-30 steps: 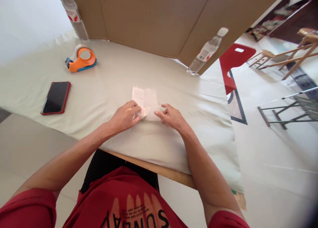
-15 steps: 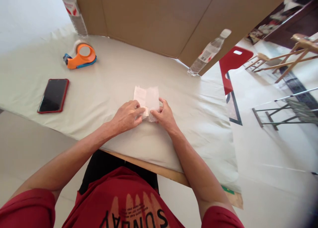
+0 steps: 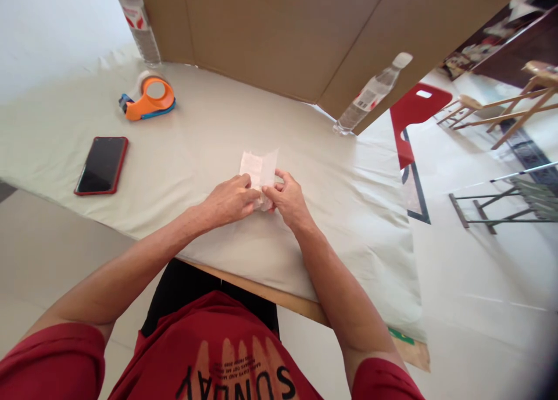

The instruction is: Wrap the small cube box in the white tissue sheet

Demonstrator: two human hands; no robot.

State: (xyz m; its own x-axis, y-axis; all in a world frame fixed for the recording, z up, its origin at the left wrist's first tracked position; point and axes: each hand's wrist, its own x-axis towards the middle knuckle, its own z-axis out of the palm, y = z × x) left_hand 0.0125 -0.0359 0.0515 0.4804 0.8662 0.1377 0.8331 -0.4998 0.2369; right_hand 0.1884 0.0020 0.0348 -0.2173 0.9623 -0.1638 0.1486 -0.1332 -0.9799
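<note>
A small white sheet of thin paper [image 3: 260, 166] lies near the middle of the cloth-covered table [image 3: 200, 150], its far part showing beyond my fingers. My left hand [image 3: 230, 200] pinches the sheet's near left edge with curled fingers. My right hand [image 3: 288, 199] grips the near right edge, thumb and forefinger closed on it. The two hands touch at the fingertips over the sheet's near end, which is crumpled and partly hidden.
A red-cased phone [image 3: 102, 165] lies face up at the left. An orange tape dispenser [image 3: 149, 99] sits behind it. Two plastic water bottles [image 3: 138, 21] [image 3: 370, 93] stand against a brown cardboard screen [image 3: 279, 34]. Right of the table are a red chair [image 3: 414, 114] and wooden furniture.
My right hand has moved left and closed onto the sheet, meeting the left hand. The sheet has been gathered narrower between the fingers.
</note>
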